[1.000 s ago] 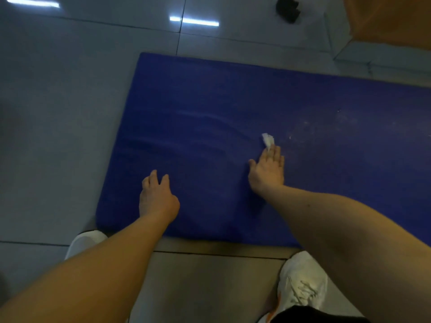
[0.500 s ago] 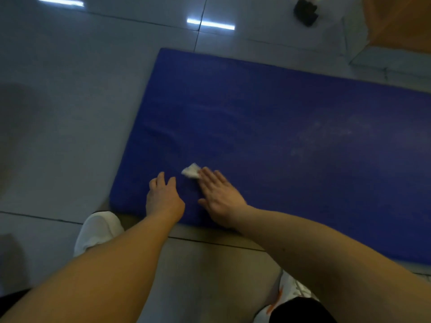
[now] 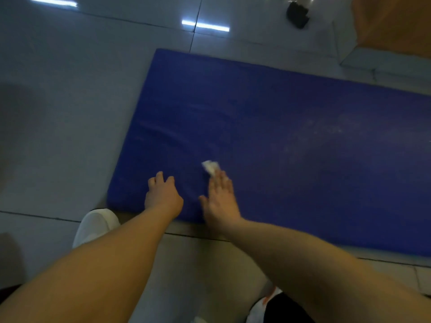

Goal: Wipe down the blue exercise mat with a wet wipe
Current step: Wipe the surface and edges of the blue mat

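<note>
While the right hand (image 3: 220, 201) lies flat, straight fingers pressing the wet wipe (image 3: 210, 166) onto the blue exercise mat (image 3: 279, 127) near its near-left corner, the left hand (image 3: 163, 194) rests just beside it on the mat, fingers loosely bent, holding nothing.

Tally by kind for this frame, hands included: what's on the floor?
Mats: 1, blue exercise mat
Wipes: 1, wet wipe
Hands: 2, left hand, right hand
Shoes: 2, left shoe, right shoe (partly seen)
Unidentified: 2, black object, orange surface
Total: 8
</note>
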Available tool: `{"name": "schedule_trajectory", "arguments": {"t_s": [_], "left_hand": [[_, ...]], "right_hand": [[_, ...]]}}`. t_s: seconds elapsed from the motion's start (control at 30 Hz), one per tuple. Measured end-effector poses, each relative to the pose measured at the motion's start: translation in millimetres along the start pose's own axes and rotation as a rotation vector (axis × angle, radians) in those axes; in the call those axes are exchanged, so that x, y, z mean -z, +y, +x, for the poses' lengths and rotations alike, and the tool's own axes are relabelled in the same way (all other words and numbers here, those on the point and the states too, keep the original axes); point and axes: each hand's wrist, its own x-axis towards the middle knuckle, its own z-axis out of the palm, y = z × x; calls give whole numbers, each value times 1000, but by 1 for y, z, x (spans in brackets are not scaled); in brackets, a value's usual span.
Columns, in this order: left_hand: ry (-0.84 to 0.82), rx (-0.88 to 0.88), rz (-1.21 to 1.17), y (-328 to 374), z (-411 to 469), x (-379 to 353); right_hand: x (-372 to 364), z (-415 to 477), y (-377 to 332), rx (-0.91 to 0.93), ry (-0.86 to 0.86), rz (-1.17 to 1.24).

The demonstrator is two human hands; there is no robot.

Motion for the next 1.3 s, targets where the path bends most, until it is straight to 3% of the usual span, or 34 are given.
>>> {"name": "schedule_trajectory", "arguments": {"t_s": [0.13,0.27,0.37,0.47,0.53,0.6,0.73,0.83,0.97,1.07,1.3], "left_hand": [[38,6,11,0,-4,-2],[8,13,10,-8,-10,-3],[-28,-11,20,-13,-15,-6],[-37,-28,24,-10,-19,-11],[-47,-42,22,-9,-23,-13],[-51,-45,29,-8,-24,-15],[-50,-49,47,-10,-26,-18],[-42,-28,52,-9,-27,-18],[-38,-16,54,-5,-29,-21],[-59,-19,51,-4,-29,-19],[-84,-1,36,0,-25,-19]], "right_hand": [[-31,-29,-37,240,-191,-139],[-17,-20,-10,269,-134,-321],[9,-14,35,131,-66,-268],[30,-17,84,-181,63,-159],[39,-19,95,-387,50,-98],[36,-21,81,-480,19,-32],[-2,-37,12,-338,61,62],[-27,-51,-29,-166,-42,101],[-29,-63,-16,6,-95,-9],[-18,-65,18,-63,-82,-36],[-4,-92,74,-438,70,-121]]}}
